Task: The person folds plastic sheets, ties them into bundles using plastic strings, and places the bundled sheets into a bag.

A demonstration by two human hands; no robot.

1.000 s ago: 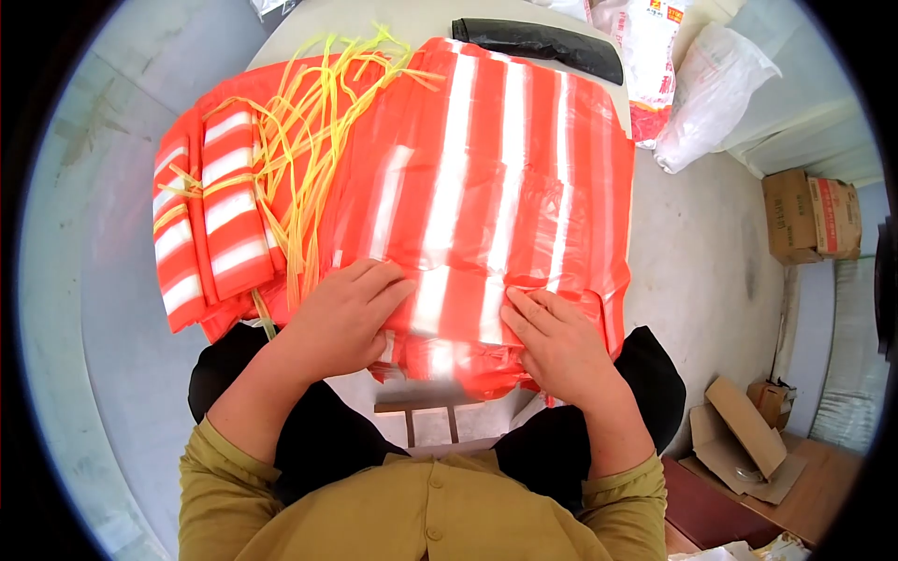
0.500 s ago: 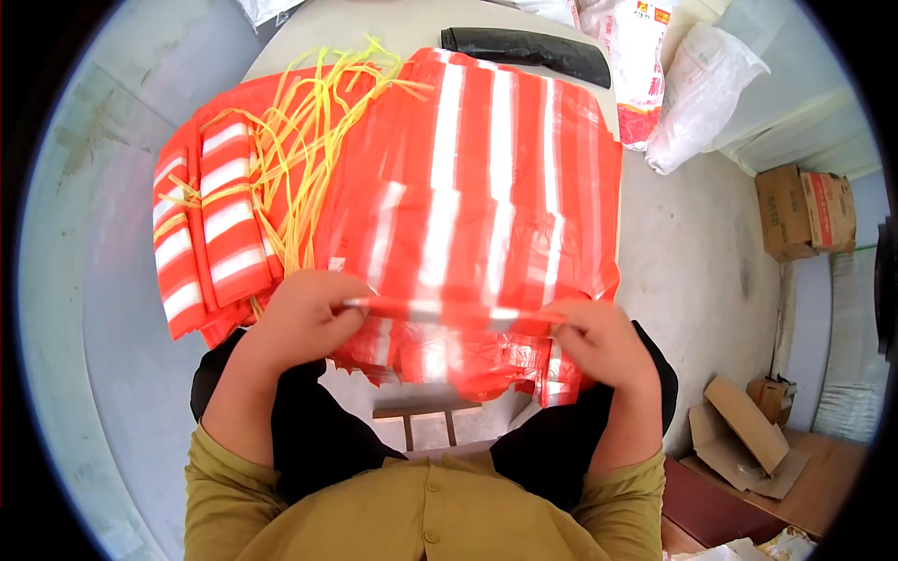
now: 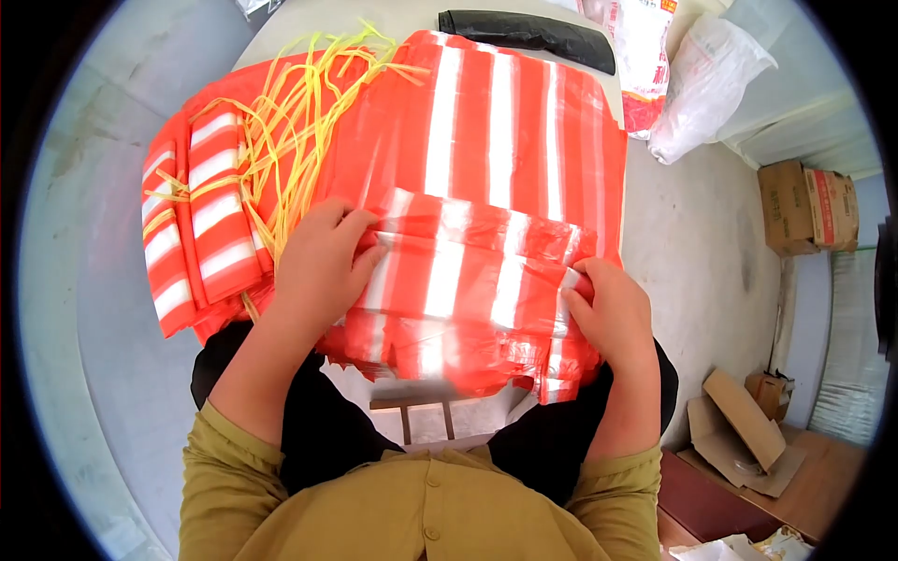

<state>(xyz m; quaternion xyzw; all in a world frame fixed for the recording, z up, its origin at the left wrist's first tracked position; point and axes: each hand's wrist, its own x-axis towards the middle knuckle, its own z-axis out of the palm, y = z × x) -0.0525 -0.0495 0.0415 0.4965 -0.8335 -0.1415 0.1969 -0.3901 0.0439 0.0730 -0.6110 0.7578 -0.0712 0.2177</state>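
A stack of red-and-white striped plastic bags (image 3: 524, 131) lies flat in front of me, its near end hanging over my lap. The top plastic bag (image 3: 449, 271) has its near part folded back over the stack. My left hand (image 3: 327, 257) pinches this bag at the left end of the fold. At the right end, my right hand (image 3: 610, 304) grips the same bag between thumb and fingers. Loose yellow ties (image 3: 299, 140) lie left of the stack, beside rolled striped bundles (image 3: 215, 201) bound with yellow ties.
A black plastic roll (image 3: 528, 39) rests at the table's (image 3: 374, 17) far edge. White sacks (image 3: 706, 89) stand beyond the table's right side. Cardboard boxes (image 3: 806, 208) sit on the floor at right, and an opened carton (image 3: 744, 435) lies at lower right.
Both hands have moved away from my body, carrying the bag's edge up over the stack. A broad folded flap now shows where a narrow strip was held before.
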